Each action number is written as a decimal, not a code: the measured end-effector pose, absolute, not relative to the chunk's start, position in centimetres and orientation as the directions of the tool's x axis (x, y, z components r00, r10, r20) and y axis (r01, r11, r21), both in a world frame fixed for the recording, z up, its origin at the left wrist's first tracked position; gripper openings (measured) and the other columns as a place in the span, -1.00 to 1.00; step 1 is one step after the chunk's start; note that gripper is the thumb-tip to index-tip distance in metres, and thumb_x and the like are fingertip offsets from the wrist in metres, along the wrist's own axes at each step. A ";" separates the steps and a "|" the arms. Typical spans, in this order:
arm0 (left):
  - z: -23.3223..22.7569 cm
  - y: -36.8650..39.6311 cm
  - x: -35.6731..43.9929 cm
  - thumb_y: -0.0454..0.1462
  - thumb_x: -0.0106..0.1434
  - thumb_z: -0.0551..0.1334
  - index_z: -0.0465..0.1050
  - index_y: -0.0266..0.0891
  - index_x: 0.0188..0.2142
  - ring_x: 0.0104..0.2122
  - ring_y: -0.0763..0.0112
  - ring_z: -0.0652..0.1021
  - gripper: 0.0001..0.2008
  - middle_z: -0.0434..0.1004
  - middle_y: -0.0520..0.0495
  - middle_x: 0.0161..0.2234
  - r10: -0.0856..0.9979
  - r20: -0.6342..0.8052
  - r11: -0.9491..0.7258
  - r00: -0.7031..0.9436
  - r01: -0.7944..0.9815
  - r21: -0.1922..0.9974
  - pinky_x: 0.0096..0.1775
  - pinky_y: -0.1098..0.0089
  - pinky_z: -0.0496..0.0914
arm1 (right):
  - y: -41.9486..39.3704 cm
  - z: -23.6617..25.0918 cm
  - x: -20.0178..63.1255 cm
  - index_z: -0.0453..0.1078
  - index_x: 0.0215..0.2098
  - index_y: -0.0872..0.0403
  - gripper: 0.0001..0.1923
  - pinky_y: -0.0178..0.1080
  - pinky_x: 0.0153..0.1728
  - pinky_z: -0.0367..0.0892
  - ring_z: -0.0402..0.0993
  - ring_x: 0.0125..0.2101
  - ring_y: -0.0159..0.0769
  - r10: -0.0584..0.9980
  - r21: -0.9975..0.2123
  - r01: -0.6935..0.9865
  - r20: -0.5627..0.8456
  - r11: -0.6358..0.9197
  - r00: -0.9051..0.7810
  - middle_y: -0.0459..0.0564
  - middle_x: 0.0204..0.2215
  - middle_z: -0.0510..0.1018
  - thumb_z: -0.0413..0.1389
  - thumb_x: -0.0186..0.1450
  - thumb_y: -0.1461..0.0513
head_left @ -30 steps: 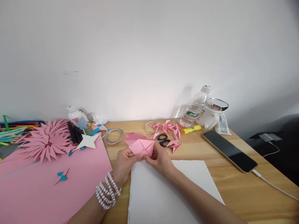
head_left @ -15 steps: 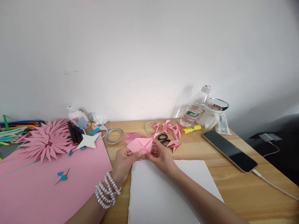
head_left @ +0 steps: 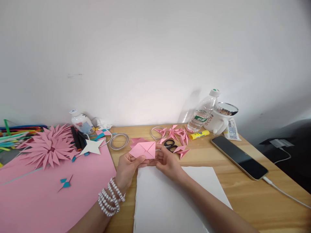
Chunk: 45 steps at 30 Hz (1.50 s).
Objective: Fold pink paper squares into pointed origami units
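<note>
A pink folded paper (head_left: 143, 149), with crossing creases and flaps on its face, is held up over the far edge of a white board. My left hand (head_left: 128, 168), with pearl bracelets at the wrist, pinches its lower left part, thumb in front and fingers behind. At the right edge, my right hand (head_left: 167, 163) has its fingers curled against the paper, partly hidden behind it; its thumb is below the edge. Another pink paper piece (head_left: 138, 141) shows just behind the held one.
Black-handled scissors (head_left: 169, 144), folded pink pieces (head_left: 175, 132) and a yellow glue stick (head_left: 199, 134) lie beyond my right hand. A water bottle (head_left: 202, 111), mug (head_left: 220, 119) and phone (head_left: 239, 157) are at right. The white board (head_left: 167, 200) lies in front; a pink spiky paper ornament (head_left: 50, 147) sits left.
The folded paper has shifted slightly left and turned flatter toward me. My right thumb has come off its front face, while my left hand keeps its pinch.
</note>
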<state>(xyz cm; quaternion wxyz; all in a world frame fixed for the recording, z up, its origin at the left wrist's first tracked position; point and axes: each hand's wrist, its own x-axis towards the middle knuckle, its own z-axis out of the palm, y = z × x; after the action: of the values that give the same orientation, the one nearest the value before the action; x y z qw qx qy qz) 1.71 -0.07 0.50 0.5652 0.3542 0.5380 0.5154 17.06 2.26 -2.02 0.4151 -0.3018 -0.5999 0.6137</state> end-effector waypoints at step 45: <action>1.1 -0.1 1.4 -0.17 0.07 0.23 0.45 -0.31 -0.18 -0.37 0.30 0.51 -0.66 0.54 -0.17 -0.30 0.956 -0.188 0.230 0.226 -0.175 0.957 -0.35 0.35 0.40 | 3.2 -2.2 17.6 0.14 -0.33 0.04 -0.78 -0.35 -0.46 0.27 0.32 -0.50 -0.42 0.971 -0.983 -0.120 0.159 0.139 -0.180 -0.15 -0.52 0.34 0.10 0.11 0.22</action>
<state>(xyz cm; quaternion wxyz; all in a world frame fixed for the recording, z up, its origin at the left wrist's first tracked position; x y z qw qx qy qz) 1.41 -0.05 1.11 0.6472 0.4407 0.4429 0.4367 17.63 3.25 -2.17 0.5122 -0.3841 -0.5540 0.5322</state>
